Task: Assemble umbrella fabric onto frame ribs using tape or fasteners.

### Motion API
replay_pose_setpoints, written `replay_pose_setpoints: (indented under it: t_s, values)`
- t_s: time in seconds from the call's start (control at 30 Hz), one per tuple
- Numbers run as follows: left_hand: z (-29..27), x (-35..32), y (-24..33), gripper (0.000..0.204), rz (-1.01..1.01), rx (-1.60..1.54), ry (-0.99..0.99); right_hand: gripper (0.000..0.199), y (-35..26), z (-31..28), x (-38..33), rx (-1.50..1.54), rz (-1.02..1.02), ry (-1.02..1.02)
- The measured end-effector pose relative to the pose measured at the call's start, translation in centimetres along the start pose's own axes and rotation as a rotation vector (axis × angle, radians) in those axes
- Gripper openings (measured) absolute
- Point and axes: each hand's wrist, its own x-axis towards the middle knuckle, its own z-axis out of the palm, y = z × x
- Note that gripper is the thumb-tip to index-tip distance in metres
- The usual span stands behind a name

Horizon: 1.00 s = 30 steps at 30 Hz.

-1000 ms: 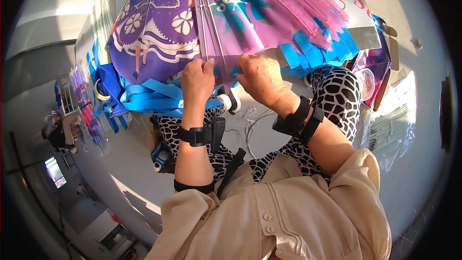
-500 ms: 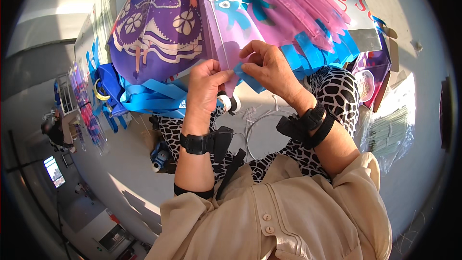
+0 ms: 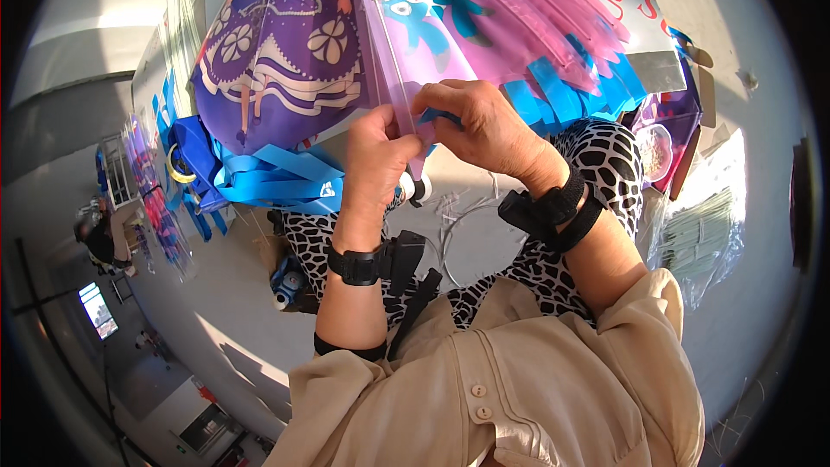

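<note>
A purple kite sheet (image 3: 285, 78) with a printed dress figure lies spread in front of me, a thin pale rod (image 3: 386, 47) running down its lilac fold toward my fingers. At the fold's lower tip, my left hand (image 3: 373, 164) pinches the sheet's edge between thumb and fingers. Close beside it on the right, my right hand (image 3: 488, 130) is closed with fingers bent around a small blue strip (image 3: 443, 116), mostly hidden by them. Just below the fingertips shows a white-and-black round piece (image 3: 420, 189).
Pink kite sheets (image 3: 540, 22) with many blue strips (image 3: 553, 91) are layered at the right. More blue ribbons (image 3: 281, 177) and a tape roll (image 3: 181, 163) lie at left. A bowl (image 3: 657, 152) and bagged thin sticks (image 3: 702, 233) sit right. Another person (image 3: 99, 229) is far left.
My right hand has shifted slightly left and turned inward over the fold. The blue strip, which stuck out below its fingers, is now mostly tucked behind them. My left hand has barely moved.
</note>
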Motion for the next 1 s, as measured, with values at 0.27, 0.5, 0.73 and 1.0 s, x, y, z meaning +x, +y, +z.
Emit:
replay_pose_setpoints:
  t_s: [0.27,0.5,0.73,1.0]
  values:
    - [-0.2,0.2,-0.4,0.021,0.010,0.049,-0.014,0.024,0.1,-0.4,0.6,-0.180,-0.063,-0.064]
    - [-0.1,0.4,-0.2,0.021,0.008,0.038,0.016,0.023,1.2,0.4,1.5,-0.112,-0.042,0.101]
    - [0.9,1.1,0.9,0.019,-0.002,0.134,0.004,0.017,2.5,0.4,1.6,-0.110,0.080,0.435]
    - [3.4,1.1,-0.1,0.024,0.066,0.134,-0.096,0.016,2.1,-5.5,0.1,0.372,0.079,0.627]
